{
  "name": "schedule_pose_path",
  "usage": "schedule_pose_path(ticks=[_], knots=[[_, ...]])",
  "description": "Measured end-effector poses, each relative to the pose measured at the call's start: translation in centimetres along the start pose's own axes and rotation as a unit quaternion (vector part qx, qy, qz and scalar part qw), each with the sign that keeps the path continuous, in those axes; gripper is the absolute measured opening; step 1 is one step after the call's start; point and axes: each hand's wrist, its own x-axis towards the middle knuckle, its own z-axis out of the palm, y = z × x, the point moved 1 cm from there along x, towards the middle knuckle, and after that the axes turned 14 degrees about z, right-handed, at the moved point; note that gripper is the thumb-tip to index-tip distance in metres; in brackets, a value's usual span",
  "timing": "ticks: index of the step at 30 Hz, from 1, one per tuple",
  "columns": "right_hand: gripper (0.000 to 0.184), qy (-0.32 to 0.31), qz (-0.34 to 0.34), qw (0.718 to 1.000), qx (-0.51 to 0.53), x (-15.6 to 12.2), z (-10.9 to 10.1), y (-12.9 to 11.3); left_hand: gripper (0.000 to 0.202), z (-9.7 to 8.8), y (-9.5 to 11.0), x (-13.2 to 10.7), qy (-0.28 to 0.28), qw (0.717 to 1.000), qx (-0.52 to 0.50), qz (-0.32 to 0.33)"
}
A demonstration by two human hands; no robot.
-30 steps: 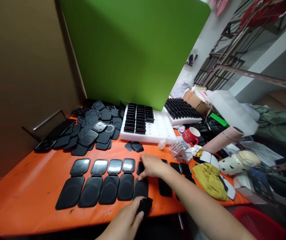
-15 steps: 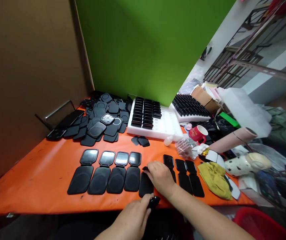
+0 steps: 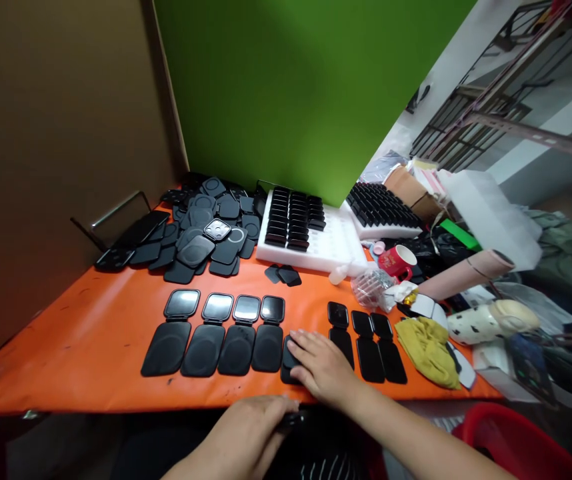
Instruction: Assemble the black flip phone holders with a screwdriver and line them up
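My right hand (image 3: 322, 367) lies flat, fingers stretched, on a black hinged case (image 3: 287, 363) near the front edge of the orange table (image 3: 76, 333). This case is folded and continues a row of several open black cases (image 3: 219, 333) to its left. Three more open cases (image 3: 369, 347) lie just right of the hand. My left hand (image 3: 249, 433) hangs below the table edge, with its fingers curled on a small black piece (image 3: 292, 419) that is mostly hidden.
A heap of loose black case parts (image 3: 201, 233) fills the back left. White foam trays (image 3: 333, 250) hold small black blocks. A red mug (image 3: 396, 262), yellow cloth (image 3: 429, 350) and clutter crowd the right. A green board (image 3: 291, 87) and a cardboard wall (image 3: 56, 133) stand behind.
My right hand has come toward me from the case's lid and now covers the whole case. My left hand has dropped below the table edge with its black piece. The camera has shifted.
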Motion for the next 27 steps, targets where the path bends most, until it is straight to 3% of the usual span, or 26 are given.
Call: schedule_pose_path(ticks=[2,4,8,11,17,24,27], knots=[[0.035,0.022,0.041,0.998,0.035,2.3,-1.4,-0.8,0.026,-0.7,-0.2,-0.4,0.005,1.000,0.020,-0.002],[0.040,0.029,0.068,0.996,0.047,5.3,-2.6,-1.7,0.024,-1.3,-0.3,-0.5,-0.003,0.999,0.042,0.005],[0.068,-0.067,0.074,0.994,-0.034,11.0,-3.7,-2.9,0.023,-1.3,-0.7,-0.5,-0.029,0.997,0.066,0.008],[0.081,-0.135,0.092,0.983,-0.083,13.3,-3.7,-3.1,0.022,-0.9,-1.1,-0.3,-0.037,0.996,0.077,0.000],[0.082,-0.151,0.097,0.980,-0.092,13.6,-3.7,-2.8,0.019,-0.8,-1.4,-0.3,-0.030,0.997,0.067,-0.007],[0.067,-0.071,0.106,0.988,-0.084,11.5,-3.4,-3.0,0.017,-0.7,-1.5,-0.3,-0.029,0.997,0.067,-0.017],[0.048,-0.007,0.119,0.987,-0.105,9.9,-2.9,-4.1,0.015,-0.5,-1.5,-0.3,-0.023,0.997,0.064,-0.020]])
